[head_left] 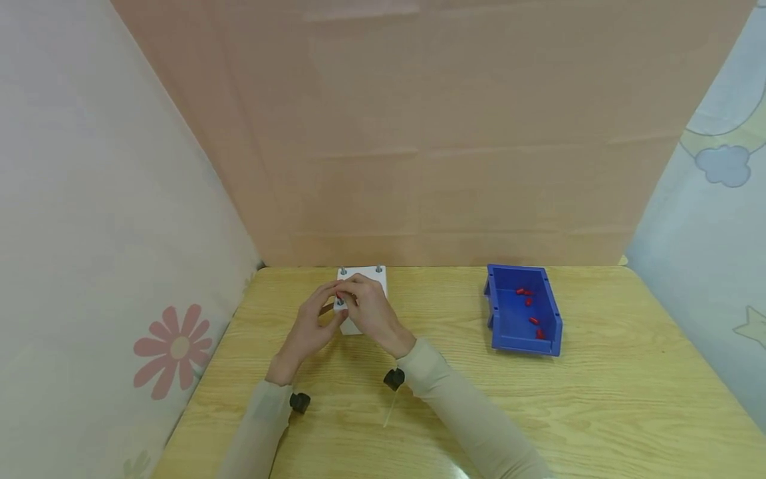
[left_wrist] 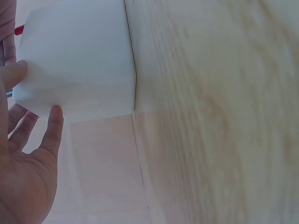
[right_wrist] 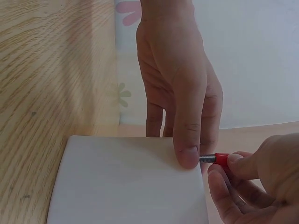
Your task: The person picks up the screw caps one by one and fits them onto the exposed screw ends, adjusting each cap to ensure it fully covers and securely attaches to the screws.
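A white block (head_left: 353,324) stands on the table with threaded metal studs (head_left: 379,269) rising from its top. My left hand (head_left: 307,329) grips its near left corner. In the right wrist view, the left thumb presses the block's front face while the other fingers lie around its side and back. My right hand (head_left: 370,309) pinches a red cap (right_wrist: 221,159) between thumb and fingers. The cap sits at the end of a threaded stud (right_wrist: 207,159), whose grey thread shows between cap and block. In the left wrist view, the red cap (left_wrist: 19,30) peeks past the block's edge.
A blue bin (head_left: 497,306) stands on the table to the right, with several red caps (head_left: 534,320) lying inside. The wooden table (head_left: 598,399) meets a brown covered panel (head_left: 449,199) at the back and a patterned wall (head_left: 108,233) at the left.
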Tool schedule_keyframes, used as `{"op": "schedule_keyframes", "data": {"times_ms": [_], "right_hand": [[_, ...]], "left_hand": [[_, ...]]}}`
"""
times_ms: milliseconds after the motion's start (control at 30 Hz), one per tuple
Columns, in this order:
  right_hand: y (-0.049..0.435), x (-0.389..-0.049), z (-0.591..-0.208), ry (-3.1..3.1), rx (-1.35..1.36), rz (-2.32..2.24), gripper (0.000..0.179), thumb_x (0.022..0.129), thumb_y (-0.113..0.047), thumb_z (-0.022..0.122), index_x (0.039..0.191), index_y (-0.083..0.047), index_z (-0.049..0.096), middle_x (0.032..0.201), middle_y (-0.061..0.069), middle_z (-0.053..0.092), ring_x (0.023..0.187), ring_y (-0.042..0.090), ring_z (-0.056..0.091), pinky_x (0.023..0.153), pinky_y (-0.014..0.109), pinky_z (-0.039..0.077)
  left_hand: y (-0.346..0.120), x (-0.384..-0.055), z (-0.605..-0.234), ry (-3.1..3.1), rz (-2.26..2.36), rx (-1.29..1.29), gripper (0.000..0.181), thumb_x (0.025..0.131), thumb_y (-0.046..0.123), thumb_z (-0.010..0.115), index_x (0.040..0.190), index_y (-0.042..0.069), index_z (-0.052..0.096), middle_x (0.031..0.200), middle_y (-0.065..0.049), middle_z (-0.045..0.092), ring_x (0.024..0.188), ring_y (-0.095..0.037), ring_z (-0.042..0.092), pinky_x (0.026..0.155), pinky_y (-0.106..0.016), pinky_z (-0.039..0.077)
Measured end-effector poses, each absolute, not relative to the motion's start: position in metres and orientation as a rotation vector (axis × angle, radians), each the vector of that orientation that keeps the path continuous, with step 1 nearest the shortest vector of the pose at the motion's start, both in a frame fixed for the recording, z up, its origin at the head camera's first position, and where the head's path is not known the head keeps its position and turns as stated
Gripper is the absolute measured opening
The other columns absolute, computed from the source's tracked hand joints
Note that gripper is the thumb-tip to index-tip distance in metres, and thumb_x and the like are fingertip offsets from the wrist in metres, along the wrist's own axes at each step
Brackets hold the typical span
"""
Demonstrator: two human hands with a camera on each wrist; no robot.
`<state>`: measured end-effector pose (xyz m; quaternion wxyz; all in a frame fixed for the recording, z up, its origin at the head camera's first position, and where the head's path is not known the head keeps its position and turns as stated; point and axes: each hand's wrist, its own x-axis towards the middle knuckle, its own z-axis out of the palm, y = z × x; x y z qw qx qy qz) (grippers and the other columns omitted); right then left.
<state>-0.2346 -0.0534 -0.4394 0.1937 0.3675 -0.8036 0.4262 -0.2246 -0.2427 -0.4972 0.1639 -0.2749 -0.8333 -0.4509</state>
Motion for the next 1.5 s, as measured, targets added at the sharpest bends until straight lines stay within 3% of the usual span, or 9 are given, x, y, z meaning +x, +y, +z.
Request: {"op": "schedule_keyframes", "data": {"times_ms": [233, 867, 1500], "right_hand": [[-0.0548, -0.2339, -0.4393, -2.263, 1.031, 1.197, 0.017, 0.103, 0.004, 0.066, 0.112, 0.004, 0.08, 0.104, 0.014, 0.075, 0.086, 0.019, 0.073, 0.072, 0.021, 0.062], [-0.0547, -0.2337, -0.4422, -2.267, 1.027, 1.176, 0.017, 0.103, 0.003, 0.067, 0.112, 0.002, 0.081, 0.101, 0.012, 0.075, 0.083, 0.02, 0.072, 0.071, 0.021, 0.062], [-0.0547, -0.2337, -0.4438, -2.259, 1.043, 1.149, 0.018, 0.103, 0.004, 0.066, 0.113, 0.002, 0.081, 0.099, 0.012, 0.075, 0.079, 0.019, 0.071, 0.069, 0.02, 0.061]], "left_hand": [[-0.2432, -0.2241, -0.4959, -2.366, -1.274, -0.796, 0.052, 0.102, 0.002, 0.071, 0.151, 0.007, 0.056, 0.16, -0.013, 0.051, 0.143, -0.039, 0.055, 0.104, -0.053, 0.06], [-0.2439, -0.2249, -0.4974, -2.389, -1.281, -0.784, 0.05, 0.104, 0.009, 0.071, 0.151, 0.014, 0.057, 0.161, -0.008, 0.05, 0.143, -0.037, 0.056, 0.103, -0.058, 0.06], [-0.2448, -0.2241, -0.4961, -2.397, -1.285, -0.784, 0.048, 0.103, 0.009, 0.071, 0.149, 0.014, 0.058, 0.162, -0.012, 0.049, 0.143, -0.038, 0.055, 0.104, -0.056, 0.06]]}}
